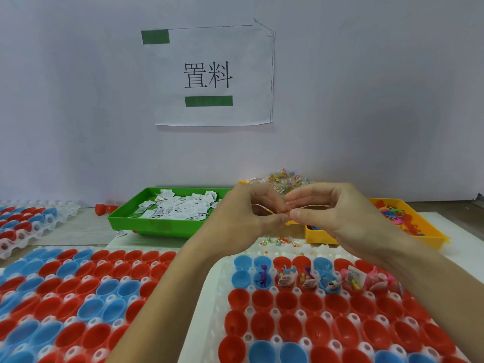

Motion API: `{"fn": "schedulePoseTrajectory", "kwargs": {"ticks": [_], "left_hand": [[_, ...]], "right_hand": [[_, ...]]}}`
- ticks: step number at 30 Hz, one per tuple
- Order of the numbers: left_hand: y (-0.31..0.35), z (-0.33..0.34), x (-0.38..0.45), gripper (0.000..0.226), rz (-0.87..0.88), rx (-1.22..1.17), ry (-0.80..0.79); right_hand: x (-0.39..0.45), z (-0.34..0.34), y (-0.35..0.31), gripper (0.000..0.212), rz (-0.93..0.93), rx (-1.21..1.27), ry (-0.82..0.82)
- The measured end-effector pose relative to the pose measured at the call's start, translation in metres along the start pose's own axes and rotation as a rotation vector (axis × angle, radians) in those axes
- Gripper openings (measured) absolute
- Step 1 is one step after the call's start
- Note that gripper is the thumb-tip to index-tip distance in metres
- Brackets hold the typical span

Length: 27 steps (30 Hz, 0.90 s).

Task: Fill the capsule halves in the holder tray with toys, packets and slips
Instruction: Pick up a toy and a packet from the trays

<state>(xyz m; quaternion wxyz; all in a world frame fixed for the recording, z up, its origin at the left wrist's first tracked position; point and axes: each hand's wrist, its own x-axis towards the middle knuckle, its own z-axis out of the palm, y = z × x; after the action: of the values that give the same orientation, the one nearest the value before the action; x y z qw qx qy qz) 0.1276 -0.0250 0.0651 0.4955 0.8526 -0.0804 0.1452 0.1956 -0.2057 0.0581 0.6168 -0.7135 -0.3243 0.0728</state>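
My left hand point(248, 216) and my right hand point(332, 213) meet above the far edge of the white holder tray point(217, 279). Together they pinch a thin clear packet point(272, 209) of coloured beads between thumbs and fingers. The tray holds red and blue capsule halves point(262, 299). In its second row several halves hold small toys, packets and slips point(309, 279). The rows nearer to me hold nothing.
A green tray point(157, 226) of white paper slips stands behind the left hand. A heap of bead packets point(285, 179) lies at the back. A yellow tray point(424, 231) of coloured toys is at the right. Another holder tray point(78, 289) of capsule halves lies left.
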Motion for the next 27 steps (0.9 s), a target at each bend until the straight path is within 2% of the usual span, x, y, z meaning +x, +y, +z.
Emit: {"fn": "schedulePoseTrajectory", "kwargs": {"ticks": [3,8,15,22,27], "left_hand": [[-0.001,0.002,0.001,0.021,-0.015,0.032,0.002],[-0.004,0.003,0.003,0.025,-0.016,0.055,0.023],[-0.002,-0.002,0.002,0.012,-0.044,0.086,-0.04],[-0.003,-0.011,0.0,0.013,-0.065,0.249,-0.083],[-0.006,-0.012,0.0,0.015,-0.065,0.322,-0.158]], "right_hand": [[-0.002,0.001,-0.003,0.024,-0.013,-0.056,0.013],[-0.004,0.0,-0.005,0.026,-0.043,-0.102,0.04],[-0.005,0.005,-0.004,0.027,-0.067,-0.136,0.05],[-0.004,0.013,-0.001,0.009,-0.012,-0.122,0.001],[0.006,0.017,-0.002,0.005,0.021,-0.263,-0.083]]}}
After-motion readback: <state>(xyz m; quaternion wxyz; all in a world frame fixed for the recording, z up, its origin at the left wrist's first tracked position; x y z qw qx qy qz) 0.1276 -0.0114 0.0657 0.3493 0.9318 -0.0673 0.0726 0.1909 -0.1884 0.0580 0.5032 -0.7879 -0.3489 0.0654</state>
